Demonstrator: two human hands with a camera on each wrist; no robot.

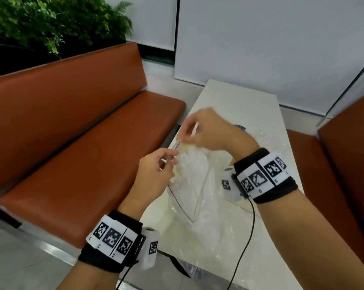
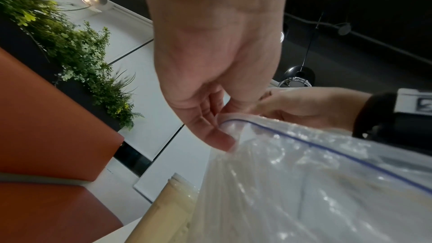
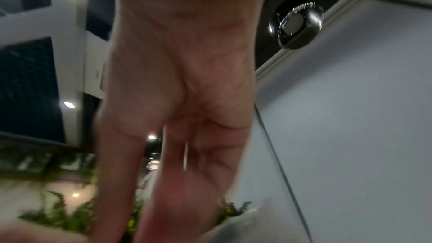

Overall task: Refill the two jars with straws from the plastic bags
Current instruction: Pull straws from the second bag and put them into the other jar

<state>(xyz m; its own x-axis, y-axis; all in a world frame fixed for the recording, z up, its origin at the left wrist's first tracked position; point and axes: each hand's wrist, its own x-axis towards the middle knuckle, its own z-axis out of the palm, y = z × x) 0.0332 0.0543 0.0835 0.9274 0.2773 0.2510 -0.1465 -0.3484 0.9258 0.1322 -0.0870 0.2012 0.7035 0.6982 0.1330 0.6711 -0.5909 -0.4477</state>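
A clear plastic zip bag (image 1: 194, 185) with a blue zip line is held up over the white table (image 1: 239, 101); pale straws (image 2: 245, 191) show through it. My left hand (image 1: 168, 160) pinches the bag's top rim (image 2: 230, 120) between thumb and fingers. My right hand (image 1: 190, 136), blurred, hovers just above the bag's mouth with its fingers curled round a thin white straw (image 1: 195, 128), which shows as a pale sliver (image 3: 185, 154) in the right wrist view. A beige jar (image 2: 170, 202) stands low beside the bag, mostly hidden.
An orange bench (image 1: 82, 143) runs along the table's left side and another orange seat (image 1: 348, 164) stands at the right. Green plants (image 1: 51, 21) sit behind the bench. More crumpled clear plastic (image 1: 266, 143) lies on the table behind my right wrist.
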